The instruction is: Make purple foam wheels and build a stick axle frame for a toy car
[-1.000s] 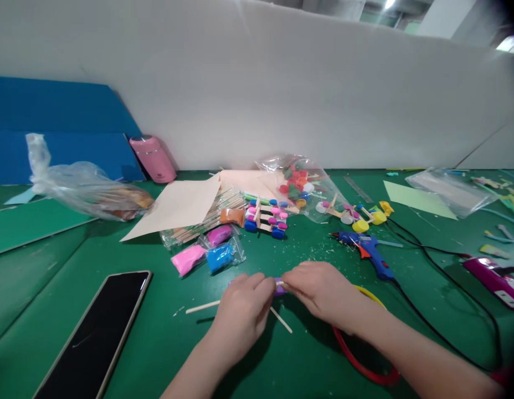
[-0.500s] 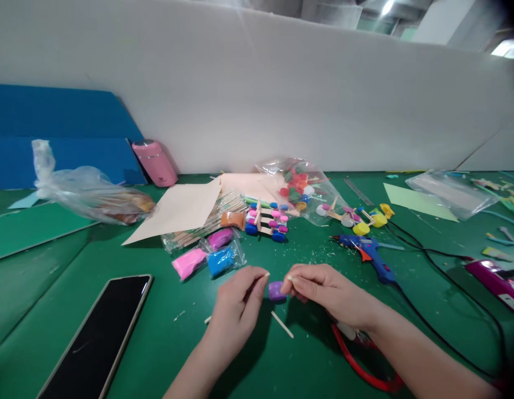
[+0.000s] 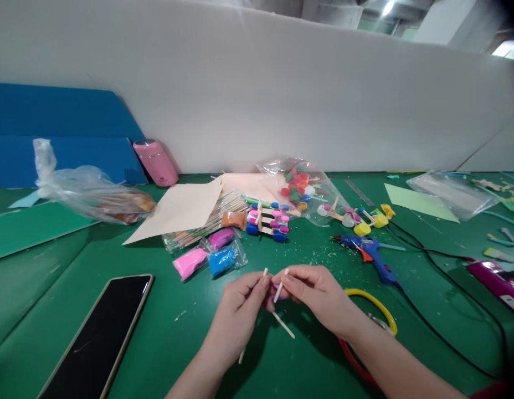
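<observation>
My left hand [image 3: 240, 307] pinches a thin wooden stick [image 3: 264, 275] whose tip pokes up between thumb and fingers and whose other end shows below the palm. My right hand [image 3: 317, 293] holds a second short wooden stick [image 3: 281, 285] upright, with a small purple cap [image 3: 275, 286] mostly hidden between the fingertips of both hands. The hands meet just above the green mat [image 3: 157, 343]. Another loose stick [image 3: 284, 325] lies on the mat right under them.
A black phone [image 3: 97, 335] lies front left. Pink and blue clay bags [image 3: 209, 259], a bundle of sticks, a cap-and-stick model [image 3: 267, 220], a bag of caps [image 3: 301, 188] and a blue glue gun [image 3: 367, 252] with its cable sit beyond. Red-yellow scissors [image 3: 371, 310] lie under my right wrist.
The hands lifted off the mat and came together. Each now holds a stick tilted upright, and the purple cap, clearly seen half a second ago, is mostly covered by the fingers.
</observation>
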Demonstrator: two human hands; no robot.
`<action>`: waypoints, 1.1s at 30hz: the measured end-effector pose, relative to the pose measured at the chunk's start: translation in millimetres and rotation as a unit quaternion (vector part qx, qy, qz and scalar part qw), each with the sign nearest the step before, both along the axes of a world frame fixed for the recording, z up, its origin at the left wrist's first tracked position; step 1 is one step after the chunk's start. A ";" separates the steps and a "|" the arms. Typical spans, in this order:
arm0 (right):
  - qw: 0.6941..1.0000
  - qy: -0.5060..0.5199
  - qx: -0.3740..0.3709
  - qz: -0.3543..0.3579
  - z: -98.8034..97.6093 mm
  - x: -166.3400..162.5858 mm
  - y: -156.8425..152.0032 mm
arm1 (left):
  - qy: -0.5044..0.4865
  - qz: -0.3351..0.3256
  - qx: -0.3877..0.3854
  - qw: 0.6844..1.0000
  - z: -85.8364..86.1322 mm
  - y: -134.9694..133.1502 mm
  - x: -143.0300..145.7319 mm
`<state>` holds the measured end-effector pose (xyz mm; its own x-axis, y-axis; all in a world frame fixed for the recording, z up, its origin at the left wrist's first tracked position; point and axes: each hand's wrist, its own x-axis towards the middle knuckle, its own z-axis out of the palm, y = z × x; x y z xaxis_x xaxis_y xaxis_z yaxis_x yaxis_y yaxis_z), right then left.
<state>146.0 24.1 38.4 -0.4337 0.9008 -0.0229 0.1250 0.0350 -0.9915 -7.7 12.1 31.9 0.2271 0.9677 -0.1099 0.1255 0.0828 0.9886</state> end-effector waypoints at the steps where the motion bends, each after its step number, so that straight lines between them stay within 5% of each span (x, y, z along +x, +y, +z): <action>1: 1.000 0.003 0.006 0.003 0.2 -1.9 -0.5 | -0.021 0.001 -0.009 1.000 0.0 -0.3 0.6; 8: 0.985 -0.095 0.117 -0.080 -6.6 -9.2 -7.6 | -0.126 0.016 -0.094 0.987 -8.2 -1.7 4.2; 15: 0.974 -0.116 0.143 -0.135 -14.1 -8.3 -10.0 | -0.227 -0.002 -0.157 0.961 -8.8 -3.2 7.0; 23: 0.934 -0.274 0.107 -0.205 -20.7 68.9 -37.6 | -0.309 0.096 -0.125 0.938 -1.0 6.3 -9.4; 28: 0.855 -0.473 0.158 -0.145 -44.8 121.5 -68.0 | -0.332 0.104 -0.109 0.931 12.2 9.8 -19.8; 33: 0.845 -0.511 0.137 -0.082 -48.5 128.0 -69.1 | -0.349 0.063 -0.171 0.919 18.1 0.9 -4.6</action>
<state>274.0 -45.1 -10.1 -0.1829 0.9790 -0.0901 0.9361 0.1455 -0.3201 -12.3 13.0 50.0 0.2471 0.9267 -0.2830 -0.5621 0.3750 0.7372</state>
